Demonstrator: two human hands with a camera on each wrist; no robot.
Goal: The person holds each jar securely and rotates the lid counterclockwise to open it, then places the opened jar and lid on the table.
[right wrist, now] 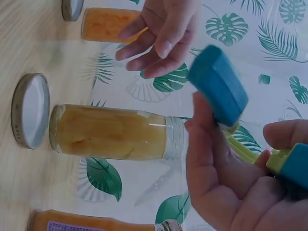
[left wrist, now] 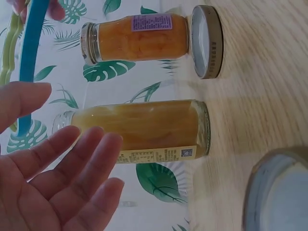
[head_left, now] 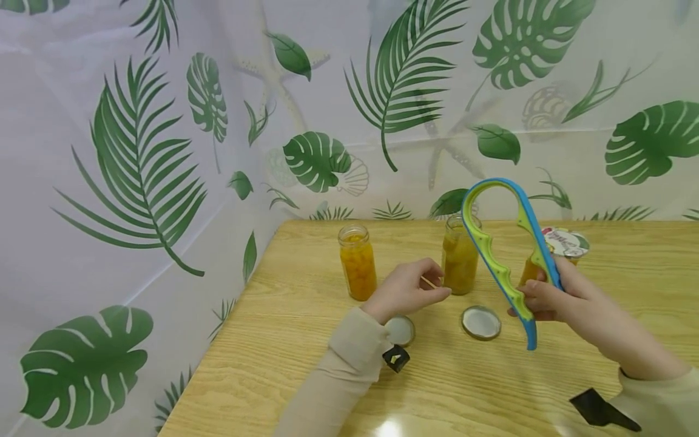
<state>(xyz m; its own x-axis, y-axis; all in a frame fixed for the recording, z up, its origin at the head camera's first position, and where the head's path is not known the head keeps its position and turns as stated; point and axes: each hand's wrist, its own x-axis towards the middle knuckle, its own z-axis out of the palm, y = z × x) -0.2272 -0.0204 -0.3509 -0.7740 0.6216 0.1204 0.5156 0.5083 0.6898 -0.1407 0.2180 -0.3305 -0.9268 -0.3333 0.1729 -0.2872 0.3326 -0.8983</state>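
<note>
My right hand (head_left: 579, 303) grips a blue and green jar opener (head_left: 497, 267), its loop pointing up. My left hand (head_left: 406, 288) hovers beside the middle jar (head_left: 460, 270), palm turned toward it, fingers loosely bent with nothing held. That glass jar has no lid and contains yellowish fruit pieces. Behind the right hand stands another jar, mostly hidden, with a printed lid (head_left: 566, 242) on; the left wrist view shows this orange jar (left wrist: 144, 41) with a purple label. A silver lid (head_left: 480, 321) lies on the table in front of the middle jar.
An unlidded jar of orange fruit (head_left: 358, 270) stands left of the left hand. Near the left wrist lies a second lid (head_left: 401, 331), partly covered by the sleeve. The wooden table (head_left: 262, 340) meets a leaf-patterned sheet (head_left: 229, 109) at its back and left.
</note>
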